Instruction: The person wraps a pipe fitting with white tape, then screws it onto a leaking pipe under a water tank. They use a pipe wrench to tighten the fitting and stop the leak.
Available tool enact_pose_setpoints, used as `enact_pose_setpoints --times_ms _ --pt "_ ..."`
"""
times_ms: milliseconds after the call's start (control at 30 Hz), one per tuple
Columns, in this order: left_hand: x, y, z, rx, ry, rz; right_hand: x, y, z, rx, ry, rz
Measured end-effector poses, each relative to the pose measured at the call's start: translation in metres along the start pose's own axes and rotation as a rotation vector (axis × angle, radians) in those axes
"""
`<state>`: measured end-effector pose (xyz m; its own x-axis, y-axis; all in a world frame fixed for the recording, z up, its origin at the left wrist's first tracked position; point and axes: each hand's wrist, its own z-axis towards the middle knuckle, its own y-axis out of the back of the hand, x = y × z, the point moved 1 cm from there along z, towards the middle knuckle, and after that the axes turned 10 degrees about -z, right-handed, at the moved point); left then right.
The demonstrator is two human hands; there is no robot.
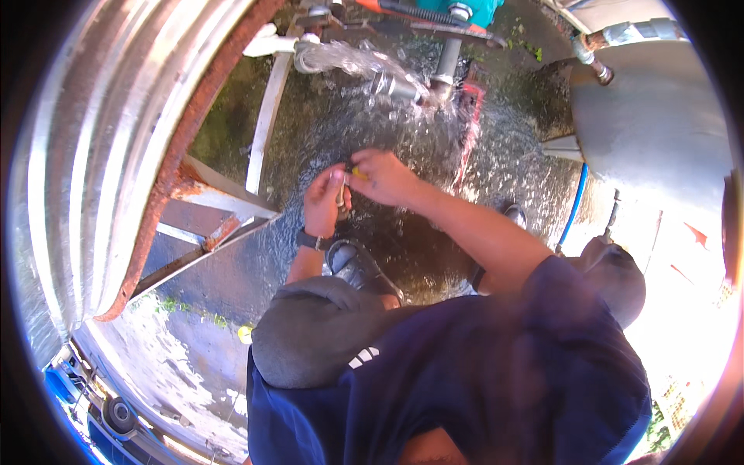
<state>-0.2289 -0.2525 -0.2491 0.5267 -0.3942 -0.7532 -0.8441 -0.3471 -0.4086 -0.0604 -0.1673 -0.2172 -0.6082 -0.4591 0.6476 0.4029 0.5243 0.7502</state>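
Both my hands are together in front of me, above wet ground. My left hand (322, 203) is closed round a small, pale, metal-looking piece (340, 192), held upright; its exact kind I cannot make out. Against its top, my right hand (381, 178) pinches a small yellow thing (359, 173), also too small to name. The fingertips of the two hands nearly touch. Ahead of them, water (341, 60) gushes between a white pipe (271, 43) and a grey pipe fitting (397, 87), splashing over the ground.
A corrugated metal tank (101, 147) on a rusty frame (221, 205) stands at left. A smooth grey tank (655, 116) is at right, with a blue hose (579, 194) below. Teal equipment (474, 11) sits at the top; a red object (470, 105) lies in the water.
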Motion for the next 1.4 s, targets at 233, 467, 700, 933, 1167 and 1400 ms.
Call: enact_pose_setpoints --times_ms 233,467,700,933,1167,1400 --pt "0.015 -0.010 -0.010 -0.152 0.029 0.083 0.020 -0.014 -0.007 0.075 -0.256 0.039" --pt "0.001 -0.001 -0.015 -0.220 -0.098 0.109 0.067 0.034 -0.019 0.317 0.144 -0.125" --pt "-0.036 -0.019 -0.017 -0.055 -0.181 0.188 -0.018 0.090 -0.056 0.591 0.018 -0.524" --pt "-0.020 -0.003 0.015 -0.138 0.049 0.091 -0.222 0.153 -0.133 0.203 -0.644 -0.665" --pt "-0.052 -0.017 0.016 0.080 0.043 0.060 -0.195 0.173 -0.128 0.542 -0.581 -0.798" --pt "-0.143 -0.104 0.006 0.031 0.119 0.191 0.003 0.219 -0.070 0.450 -0.157 -0.537"
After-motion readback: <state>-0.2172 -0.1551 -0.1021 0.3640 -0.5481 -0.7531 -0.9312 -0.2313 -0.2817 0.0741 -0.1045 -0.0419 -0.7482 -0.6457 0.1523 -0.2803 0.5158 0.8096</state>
